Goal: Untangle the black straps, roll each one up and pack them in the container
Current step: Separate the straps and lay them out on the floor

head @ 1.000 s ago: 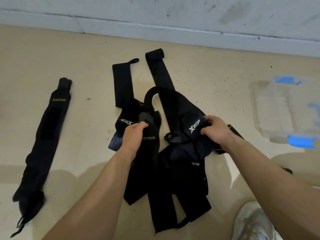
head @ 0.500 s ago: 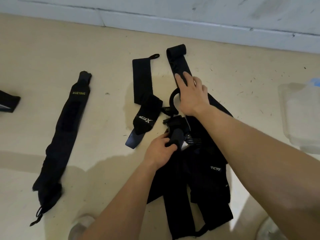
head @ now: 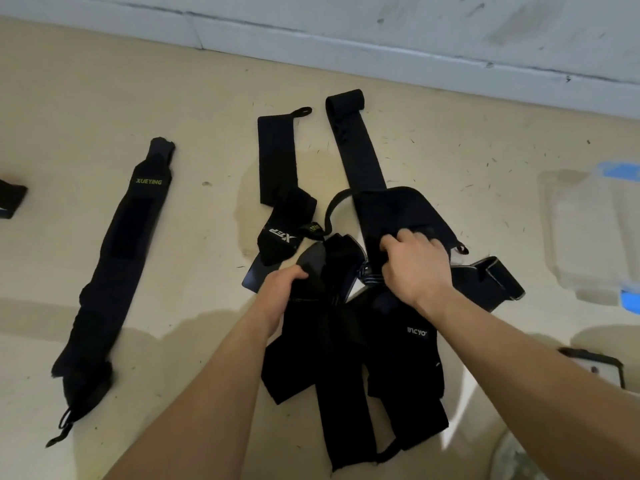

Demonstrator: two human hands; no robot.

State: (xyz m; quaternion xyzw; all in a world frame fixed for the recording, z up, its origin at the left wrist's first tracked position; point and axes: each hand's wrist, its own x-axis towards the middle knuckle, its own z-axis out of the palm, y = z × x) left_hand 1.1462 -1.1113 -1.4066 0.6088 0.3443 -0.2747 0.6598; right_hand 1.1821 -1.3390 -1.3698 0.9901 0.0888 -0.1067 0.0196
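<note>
Both hands are working in a tangled pile of black straps (head: 349, 344) lying on the beige floor (head: 104, 98). The left hand (head: 282, 289) is closing its fingers around a strap end at the pile's left edge, knuckles up. The right hand (head: 414, 265) is gripping a bunch of black fabric at the top of the pile, fingers curled in. One long strap (head: 356, 150) is running from the pile up toward the wall (head: 415, 26), its far end folded over. An XTEP-labelled strap (head: 277, 178) is lying just left of it, touching the pile's upper left. A separate XUEYING strap (head: 117, 265) is lying stretched out flat, well apart to the left. Another black piece (head: 10, 199) is showing at the far left edge, cut off by the frame. The clear container (head: 588, 237) with blue clips is sitting on the floor at the right, near the pile; its contents are too blurred to tell.
</note>
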